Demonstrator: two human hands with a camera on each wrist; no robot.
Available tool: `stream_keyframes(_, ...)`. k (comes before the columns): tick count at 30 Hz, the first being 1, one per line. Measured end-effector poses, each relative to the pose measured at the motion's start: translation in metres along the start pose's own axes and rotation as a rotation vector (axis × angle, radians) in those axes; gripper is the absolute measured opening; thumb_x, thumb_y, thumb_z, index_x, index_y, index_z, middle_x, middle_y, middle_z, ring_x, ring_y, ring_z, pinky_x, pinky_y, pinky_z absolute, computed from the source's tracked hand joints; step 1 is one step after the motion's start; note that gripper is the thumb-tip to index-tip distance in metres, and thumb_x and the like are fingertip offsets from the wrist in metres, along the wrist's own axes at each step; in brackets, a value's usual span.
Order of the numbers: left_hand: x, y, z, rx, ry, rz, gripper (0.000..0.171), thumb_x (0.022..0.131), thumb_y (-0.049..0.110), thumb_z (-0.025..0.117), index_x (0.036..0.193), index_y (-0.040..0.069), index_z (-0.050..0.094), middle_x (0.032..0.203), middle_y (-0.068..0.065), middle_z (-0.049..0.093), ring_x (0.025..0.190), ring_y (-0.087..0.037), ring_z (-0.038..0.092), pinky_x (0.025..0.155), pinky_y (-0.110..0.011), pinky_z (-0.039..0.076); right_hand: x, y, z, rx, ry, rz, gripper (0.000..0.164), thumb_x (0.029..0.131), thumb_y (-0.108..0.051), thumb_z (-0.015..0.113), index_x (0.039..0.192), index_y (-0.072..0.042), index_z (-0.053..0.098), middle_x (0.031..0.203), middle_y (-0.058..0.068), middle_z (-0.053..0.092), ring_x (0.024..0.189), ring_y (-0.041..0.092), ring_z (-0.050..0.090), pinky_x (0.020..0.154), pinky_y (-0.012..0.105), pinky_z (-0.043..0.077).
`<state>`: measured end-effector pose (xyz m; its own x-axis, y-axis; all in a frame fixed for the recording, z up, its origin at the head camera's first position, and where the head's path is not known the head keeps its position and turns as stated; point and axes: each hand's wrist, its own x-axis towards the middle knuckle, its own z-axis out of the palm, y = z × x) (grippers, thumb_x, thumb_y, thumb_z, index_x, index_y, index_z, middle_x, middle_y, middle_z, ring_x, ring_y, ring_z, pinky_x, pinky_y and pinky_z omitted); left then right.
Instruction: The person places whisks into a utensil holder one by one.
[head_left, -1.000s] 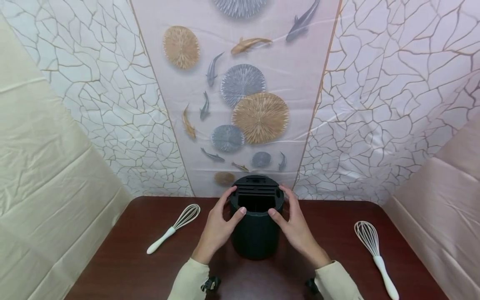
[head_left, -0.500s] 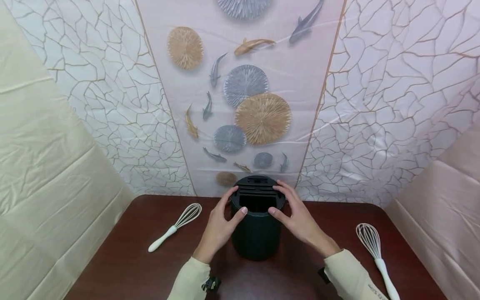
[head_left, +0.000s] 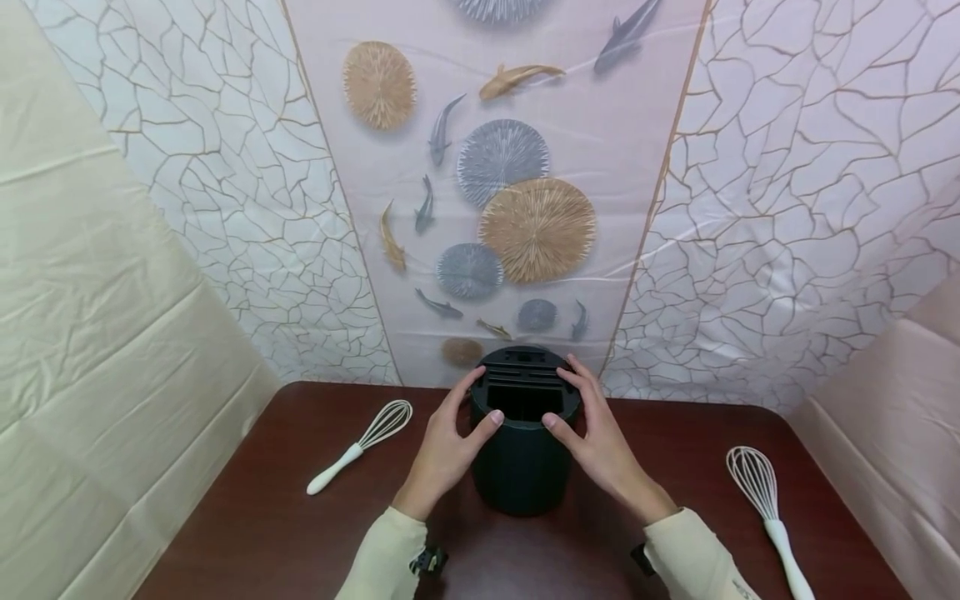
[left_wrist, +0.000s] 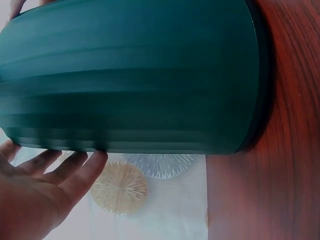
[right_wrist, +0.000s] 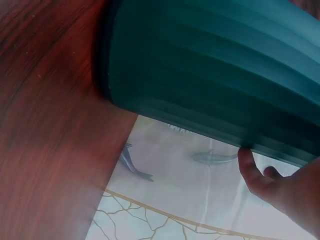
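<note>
A dark green, round utensil holder (head_left: 522, 467) stands upright on the table, with a slotted black top and a wide rectangular opening at its front. My left hand (head_left: 441, 454) grips its upper left side, thumb on the front rim and fingers reaching back along the side. On the opposite side my right hand (head_left: 603, 450) holds the rim, its thumb at the front and fingers at the top's right edge. In the left wrist view several fingertips of the left hand (left_wrist: 47, 192) touch the ribbed wall. One finger of the right hand (right_wrist: 260, 182) meets the wall in the right wrist view.
A white whisk (head_left: 360, 447) lies on the left of the dark red-brown table (head_left: 300, 542). Another white whisk (head_left: 768, 512) lies at the right. Behind the table hangs a patterned cloth (head_left: 536, 229), and beige cloth (head_left: 97, 358) closes off the left side.
The right hand's fingers have shifted inward onto the holder's top, and its forearm has swung outward to the right. The left hand keeps its place on the holder. The head view has shifted slightly.
</note>
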<state>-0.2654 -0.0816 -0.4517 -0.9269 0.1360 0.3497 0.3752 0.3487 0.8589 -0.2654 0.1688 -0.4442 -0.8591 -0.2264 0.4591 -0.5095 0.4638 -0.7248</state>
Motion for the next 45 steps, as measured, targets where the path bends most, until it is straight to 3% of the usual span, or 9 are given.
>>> stream_keyframes(8,-0.003,0.001,-0.007,0.050,-0.005,0.060,0.059,0.107,0.051,0.058,0.162,0.042,0.039,0.165,0.008,0.041,0.150,-0.023,0.043,0.117,-0.061,0.037,-0.002,0.005,0.001,0.044,0.014,-0.033,0.066,0.106,-0.026,0.067,0.163,-0.017,0.035,0.174,0.004,0.019,0.160,0.036,0.015,0.118,0.074,0.021)
stream_keyframes(13,-0.011,0.004,-0.023,0.051,0.039,0.105,0.048,0.112,0.037,0.053,0.159,0.029,0.048,0.157,0.004,0.052,0.144,-0.021,0.049,0.110,-0.056,0.047,-0.001,0.008,0.005,0.066,0.005,-0.042,0.067,0.106,-0.026,0.066,0.164,-0.018,0.033,0.174,0.005,0.016,0.160,0.037,0.013,0.117,0.075,0.020)
stream_keyframes(17,-0.017,0.005,-0.038,0.084,0.078,0.191,0.040,0.114,0.023,0.046,0.153,0.017,0.056,0.144,-0.005,0.063,0.133,-0.027,0.060,0.106,-0.052,0.051,-0.002,0.009,0.007,0.077,0.019,-0.044,0.067,0.106,-0.025,0.066,0.163,-0.017,0.033,0.174,0.009,0.017,0.160,0.036,0.014,0.117,0.074,0.020)
stream_keyframes(20,-0.022,0.004,-0.051,0.106,0.110,0.219,0.039,0.115,0.018,0.043,0.151,0.015,0.057,0.134,-0.009,0.068,0.124,-0.031,0.065,0.103,-0.050,0.053,-0.002,0.010,0.007,0.082,0.029,-0.051,0.067,0.106,-0.025,0.066,0.163,-0.016,0.033,0.174,0.010,0.017,0.160,0.036,0.014,0.117,0.074,0.020)
stream_keyframes(26,-0.034,-0.007,-0.079,0.140,0.165,0.159,0.038,0.115,0.019,0.044,0.150,0.022,0.058,0.125,-0.001,0.071,0.118,-0.021,0.068,0.098,-0.048,0.056,-0.003,0.012,0.009,0.105,0.039,-0.061,0.067,0.105,-0.024,0.067,0.163,-0.018,0.034,0.174,0.005,0.017,0.160,0.036,0.014,0.117,0.075,0.019)
stream_keyframes(30,-0.041,-0.019,-0.096,0.202,0.199,0.115,0.037,0.113,0.023,0.050,0.149,0.020,0.057,0.124,-0.002,0.072,0.115,-0.020,0.068,0.094,-0.047,0.057,-0.003,0.012,0.011,0.118,0.047,-0.064,0.066,0.105,-0.023,0.066,0.163,-0.018,0.034,0.174,0.002,0.016,0.160,0.035,0.014,0.118,0.074,0.018)
stream_keyframes(35,-0.046,-0.034,-0.114,0.297,0.213,0.070,0.041,0.113,0.026,0.053,0.152,0.016,0.052,0.127,-0.007,0.070,0.115,-0.021,0.066,0.089,-0.041,0.057,-0.001,0.012,0.013,0.121,0.053,-0.072,0.065,0.106,-0.026,0.066,0.162,-0.017,0.034,0.173,0.010,0.017,0.160,0.035,0.015,0.119,0.073,0.018)
stream_keyframes(40,-0.051,-0.049,-0.126,0.344,0.192,0.008,0.045,0.113,0.026,0.052,0.156,0.012,0.046,0.132,-0.012,0.068,0.120,-0.026,0.065,0.094,-0.051,0.055,-0.001,0.013,0.014,0.120,0.062,-0.077,0.064,0.106,-0.027,0.065,0.162,-0.016,0.035,0.173,0.013,0.018,0.159,0.036,0.017,0.119,0.074,0.018)
stream_keyframes(45,-0.055,-0.068,-0.135,0.404,0.184,-0.061,0.047,0.107,0.022,0.064,0.151,0.010,0.050,0.130,-0.015,0.067,0.121,-0.031,0.064,0.098,-0.055,0.050,-0.002,0.014,0.014,0.116,0.067,-0.078,0.064,0.106,-0.026,0.065,0.162,-0.017,0.035,0.173,0.010,0.019,0.159,0.035,0.017,0.118,0.074,0.017)
